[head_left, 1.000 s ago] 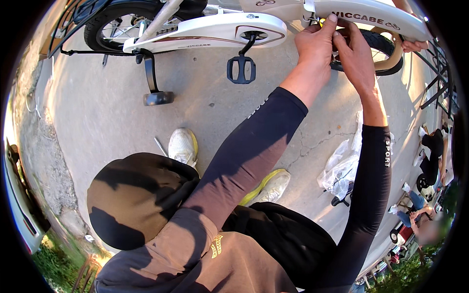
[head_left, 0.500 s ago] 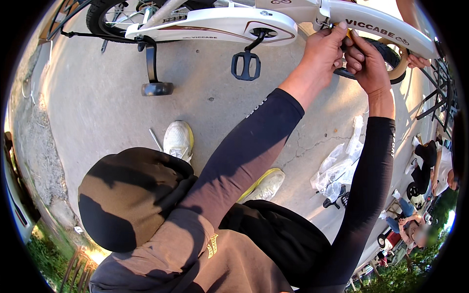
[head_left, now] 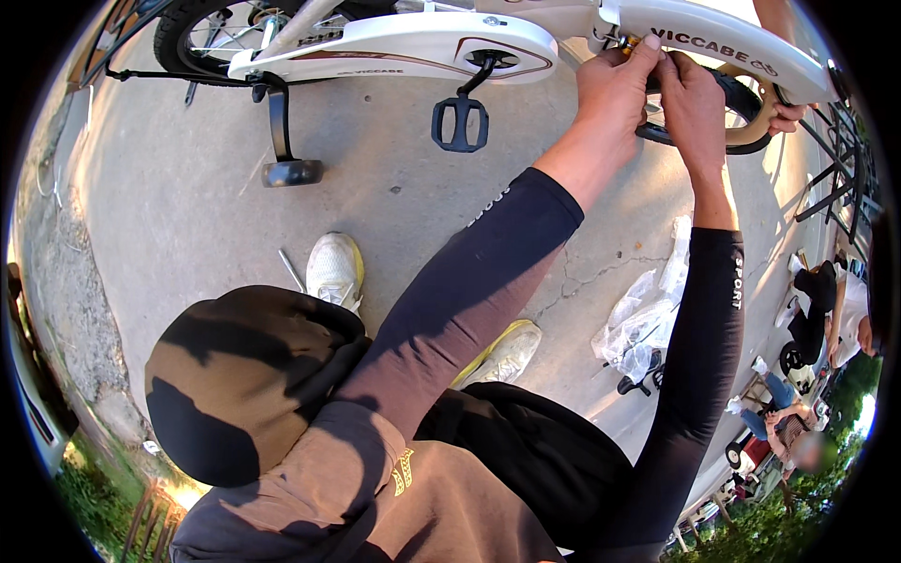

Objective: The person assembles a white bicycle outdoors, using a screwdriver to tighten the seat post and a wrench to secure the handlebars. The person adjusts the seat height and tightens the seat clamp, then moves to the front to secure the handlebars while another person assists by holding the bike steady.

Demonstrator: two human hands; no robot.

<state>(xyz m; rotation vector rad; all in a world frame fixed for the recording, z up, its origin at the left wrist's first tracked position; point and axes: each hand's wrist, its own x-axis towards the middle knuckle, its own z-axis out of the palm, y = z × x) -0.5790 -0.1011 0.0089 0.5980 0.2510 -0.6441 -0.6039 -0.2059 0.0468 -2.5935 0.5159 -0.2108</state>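
Note:
A white children's bicycle [head_left: 422, 42] lies across the top of the view. My left hand [head_left: 610, 103] is closed below its down tube [head_left: 699, 33], with thumb and fingers pinched together. Beside it, my right hand [head_left: 693, 108] is closed too, its back toward me and its fingertips against the left hand. A small orange-yellow piece [head_left: 631, 42] shows just beyond my left fingers; its kind cannot be made out. What the fingers grip is hidden. Behind my right hand is the front wheel [head_left: 746, 141].
Another person's hand [head_left: 786, 116] is by the beige fork [head_left: 765, 108]. A pedal [head_left: 460, 124] and training wheel [head_left: 293, 173] stick out toward me. Clear plastic wrap [head_left: 643, 314] and a metal rod [head_left: 292, 269] lie on the concrete. People sit at the far right.
My right hand has turned, showing more of its back, and its fingers have moved in against my left hand. The orange-yellow piece between the hands is now mostly covered.

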